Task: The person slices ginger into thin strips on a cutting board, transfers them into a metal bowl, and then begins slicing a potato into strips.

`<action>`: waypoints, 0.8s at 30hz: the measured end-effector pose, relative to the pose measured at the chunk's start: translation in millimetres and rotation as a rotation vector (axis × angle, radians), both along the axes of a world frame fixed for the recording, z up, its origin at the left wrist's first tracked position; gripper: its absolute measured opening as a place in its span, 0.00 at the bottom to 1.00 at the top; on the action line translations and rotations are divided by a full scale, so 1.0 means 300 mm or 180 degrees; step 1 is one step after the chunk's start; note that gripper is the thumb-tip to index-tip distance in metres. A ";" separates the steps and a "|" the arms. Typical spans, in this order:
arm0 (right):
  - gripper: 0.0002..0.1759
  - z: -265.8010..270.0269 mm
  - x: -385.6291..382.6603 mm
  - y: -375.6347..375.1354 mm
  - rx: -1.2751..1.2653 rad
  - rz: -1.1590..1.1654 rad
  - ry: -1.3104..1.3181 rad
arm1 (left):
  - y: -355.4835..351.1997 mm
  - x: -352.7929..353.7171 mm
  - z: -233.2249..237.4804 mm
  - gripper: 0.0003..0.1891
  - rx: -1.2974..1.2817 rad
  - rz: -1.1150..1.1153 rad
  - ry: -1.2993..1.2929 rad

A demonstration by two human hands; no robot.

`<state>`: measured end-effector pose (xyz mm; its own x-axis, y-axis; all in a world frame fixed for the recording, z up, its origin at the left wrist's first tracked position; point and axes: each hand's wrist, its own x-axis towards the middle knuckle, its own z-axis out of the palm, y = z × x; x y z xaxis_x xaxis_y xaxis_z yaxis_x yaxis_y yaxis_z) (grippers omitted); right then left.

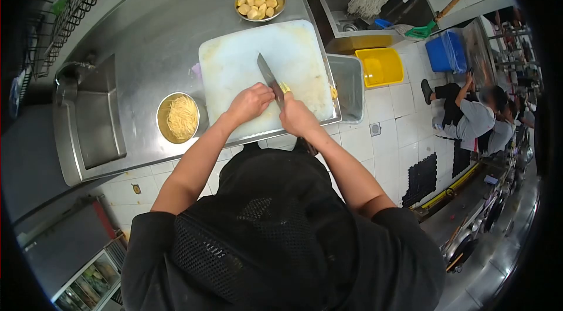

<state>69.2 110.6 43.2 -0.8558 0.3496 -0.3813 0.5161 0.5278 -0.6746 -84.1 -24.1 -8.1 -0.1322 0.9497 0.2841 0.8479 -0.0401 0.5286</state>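
Observation:
My right hand [298, 116] is closed around the handle of a kitchen knife [267, 70], its blade pointing away from me over a white cutting board [234, 56]. Beside the blade, close to my right fingers, lie some small pale-yellow cut pieces [285, 87]. My left hand [252, 102] rests low on the board with its fingers curled, just left of the knife; what they hold, if anything, is hidden. A metal bowl [201, 114] of thin yellow shreds [182, 117] stands left of the board. Beyond the board, another metal bowl [241, 14] holds peeled yellow chunks [258, 3].
A steel counter [146, 64] carries the board, with a sink [97, 117] at left. Right of the board are a grey bin [350, 91], a yellow tub [390, 67] and a mop [369, 0] in another sink. Two people [478, 114] are at far right.

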 end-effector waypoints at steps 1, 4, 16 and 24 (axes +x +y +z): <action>0.17 -0.021 -0.009 -0.019 0.0034 -0.0110 0.0118 | -0.003 0.000 0.003 0.10 -0.0018 0.0024 -0.0013; 0.15 -0.057 -0.035 -0.002 0.0063 -0.0264 0.0465 | -0.002 -0.003 0.000 0.10 0.0041 0.0001 -0.0020; 0.15 0.038 0.201 0.106 0.2096 0.0859 0.1322 | -0.072 0.210 0.219 0.15 0.0762 0.0546 0.0544; 0.12 -0.028 0.261 0.105 0.1817 0.0877 0.1720 | 0.002 0.317 0.201 0.46 -0.1057 -0.0040 0.0680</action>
<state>147.3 142.1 34.9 -0.9533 0.1158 0.2791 0.0002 0.9239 -0.3827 10.9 -23.6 52.1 -0.0912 0.9957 -0.0190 0.9408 0.0924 0.3262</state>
